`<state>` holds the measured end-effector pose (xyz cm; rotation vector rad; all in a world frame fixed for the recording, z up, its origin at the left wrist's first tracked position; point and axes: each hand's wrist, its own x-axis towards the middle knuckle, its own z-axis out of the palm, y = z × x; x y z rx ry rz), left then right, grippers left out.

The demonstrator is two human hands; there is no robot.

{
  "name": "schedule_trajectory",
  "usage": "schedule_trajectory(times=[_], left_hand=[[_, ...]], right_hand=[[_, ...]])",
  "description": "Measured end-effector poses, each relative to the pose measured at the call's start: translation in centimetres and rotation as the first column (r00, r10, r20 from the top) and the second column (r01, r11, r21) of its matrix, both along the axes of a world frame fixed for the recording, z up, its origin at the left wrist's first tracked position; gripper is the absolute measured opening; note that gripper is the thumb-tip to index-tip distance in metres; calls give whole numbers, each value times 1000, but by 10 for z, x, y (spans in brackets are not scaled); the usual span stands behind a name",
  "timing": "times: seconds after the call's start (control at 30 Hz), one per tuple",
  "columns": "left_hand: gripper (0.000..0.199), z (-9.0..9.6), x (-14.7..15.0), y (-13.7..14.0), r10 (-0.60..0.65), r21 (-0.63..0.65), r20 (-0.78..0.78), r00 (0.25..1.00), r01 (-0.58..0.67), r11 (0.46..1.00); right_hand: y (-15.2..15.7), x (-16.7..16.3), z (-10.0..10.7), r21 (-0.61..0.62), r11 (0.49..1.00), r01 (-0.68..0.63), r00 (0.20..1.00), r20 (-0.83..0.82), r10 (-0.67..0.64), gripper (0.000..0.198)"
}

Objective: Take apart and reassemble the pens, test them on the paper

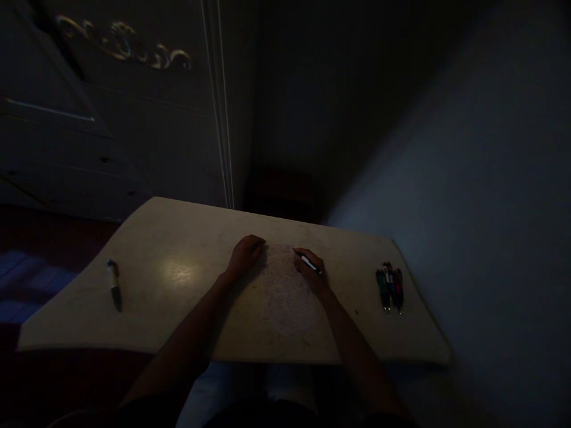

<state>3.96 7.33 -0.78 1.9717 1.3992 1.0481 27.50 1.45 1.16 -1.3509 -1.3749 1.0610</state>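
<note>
In the middle of the table lies a pale sheet (288,297), covered in fine dark marks too dim to read. My left hand (246,254) rests at its upper left edge, fingertips touching the border and the thumb a little apart from the fingers. Over the sheet's upper right side, my right hand (313,270) is closed around a pen (310,263) with a white section on its barrel. The pen's tip points up and left, close to the sheet's top; whether it touches the surface I cannot tell.
The light table (178,321) has curved edges. A thick pen (114,285) lies at far left, and several dark pens (389,288) lie grouped at far right. Beyond stands a dark cabinet (169,131) with ornate trim; a wall (491,208) rises on the right.
</note>
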Motion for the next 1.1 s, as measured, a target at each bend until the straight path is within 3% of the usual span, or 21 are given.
schedule_trajectory(times=[0.17, 0.67, 1.1], left_hand=[[21, 2, 2, 1, -10, 23, -83, 997, 12, 1000], [27, 6, 0, -1, -192, 61, -293, 937, 219, 974], [26, 12, 6, -11, -139, 110, -428, 893, 204, 973]], right_hand=[[2, -1, -3, -19, 1000, 24, 997, -73, -25, 35], [2, -2, -7, 2, 999, 51, 988, -143, -50, 36], [4, 1, -10, -4, 994, 110, 984, -142, -109, 37]])
